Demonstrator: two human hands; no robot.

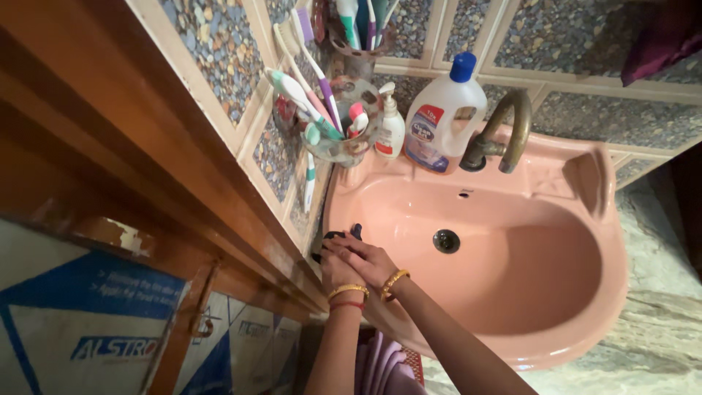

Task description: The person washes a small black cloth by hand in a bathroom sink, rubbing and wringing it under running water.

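1. Both hands meet at the near-left rim of the pink washbasin, hard against the tiled wall and the wooden frame on the left, with little room on that side.
2. The right hand lies over the left hand. Together they press on a small dark object sitting on the basin's edge. Only its dark top and a blue tip show past the fingers. Whether either hand actually clasps it cannot be told.
3. To the right the bowl lies open, with the drain well apart from the hands.
4. At the back edge stands a curved brass tap. Just beside it is a white jug with a blue cap, then a small pump bottle.
5. A wall-mounted holder above the basin's left corner carries several toothbrushes, leaning left. A second holder higher up holds more brushes.
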